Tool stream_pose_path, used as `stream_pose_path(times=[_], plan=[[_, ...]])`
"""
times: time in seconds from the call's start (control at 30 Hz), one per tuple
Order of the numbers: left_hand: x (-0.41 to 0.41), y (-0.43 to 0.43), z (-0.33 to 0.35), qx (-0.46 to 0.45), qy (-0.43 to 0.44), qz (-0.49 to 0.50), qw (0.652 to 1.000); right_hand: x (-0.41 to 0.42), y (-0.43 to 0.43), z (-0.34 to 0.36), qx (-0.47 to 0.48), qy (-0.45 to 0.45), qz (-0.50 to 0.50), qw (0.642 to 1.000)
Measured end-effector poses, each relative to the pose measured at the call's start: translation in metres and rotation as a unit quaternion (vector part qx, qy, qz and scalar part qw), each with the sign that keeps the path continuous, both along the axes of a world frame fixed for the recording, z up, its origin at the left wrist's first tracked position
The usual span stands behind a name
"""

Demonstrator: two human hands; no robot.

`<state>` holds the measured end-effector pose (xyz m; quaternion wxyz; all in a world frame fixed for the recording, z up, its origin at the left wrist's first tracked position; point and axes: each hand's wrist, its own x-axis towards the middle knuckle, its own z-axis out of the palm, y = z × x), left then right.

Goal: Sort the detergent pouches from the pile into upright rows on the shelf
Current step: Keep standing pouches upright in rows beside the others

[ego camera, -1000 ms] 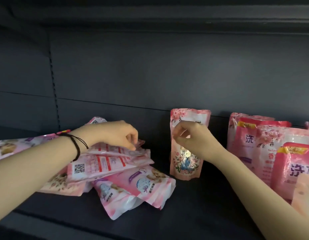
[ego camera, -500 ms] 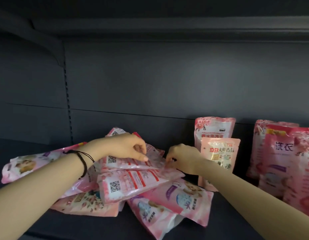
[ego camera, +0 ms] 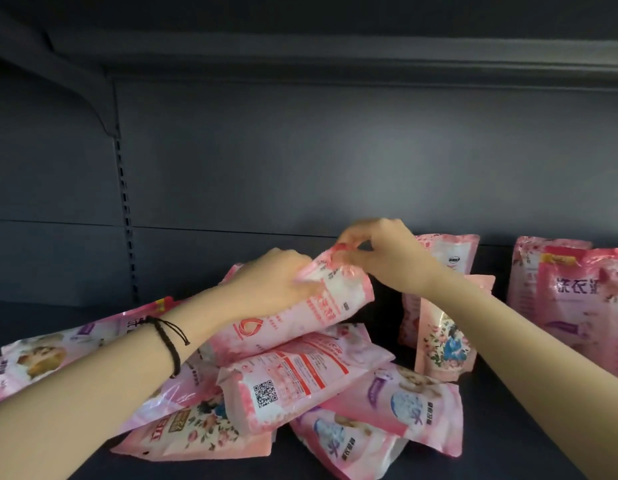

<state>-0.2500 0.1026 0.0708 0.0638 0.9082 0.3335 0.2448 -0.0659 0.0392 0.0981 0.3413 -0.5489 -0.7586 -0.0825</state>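
Left hand (ego camera: 273, 282): fingers curled against the upper left part of the lifted pouch (ego camera: 293, 323) and holding it; the fingertips are blurred, so the exact grip is not clear. A black cord bracelet (ego camera: 169, 341) sits on this wrist. Right hand (ego camera: 380, 251): thumb and forefinger pinch the top corner of the same pouch, the other fingers bent loosely above it. The lifted pouch is pink and white with red print; it is tilted, top end raised toward the right hand, lower end resting on the pile (ego camera: 231, 403). The pile lies at the centre and left of the shelf (ego camera: 508, 427), its pouches flat and overlapping. Directly under the lifted pouch lies a QR-code pouch (ego camera: 293, 382), back face up. Below that, at the front, a floral pouch (ego camera: 196, 431) lies flat. Just right of it, two blue-and-white pouches (ego camera: 404, 407) overlap one another. A long pouch (ego camera: 41, 355) runs off to the left beneath the left forearm. To the right of the pile, past the right wrist, two upright pouches (ego camera: 442, 341) stand one behind the other, the smaller floral one in front. Farther right, near the frame edge, a second standing group (ego camera: 570, 299) of larger pink pouches stands, partly cut off. The shelf surface is dark. Behind it rises a dark back panel (ego camera: 335, 150), with a slotted upright (ego camera: 125, 209) at the left.
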Motion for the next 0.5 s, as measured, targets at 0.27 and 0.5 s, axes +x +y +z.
stream_pose_path(times=[0.27,0.5], plan=[[-0.029,0.025,0.010,-0.176,-0.260,-0.018,0.949,0.010,0.005,-0.023,0.006,0.413,-0.026,0.910],[-0.024,0.022,0.024,-0.205,-0.402,-0.045,0.891,0.006,0.013,-0.048,-0.160,0.507,0.009,0.847]])
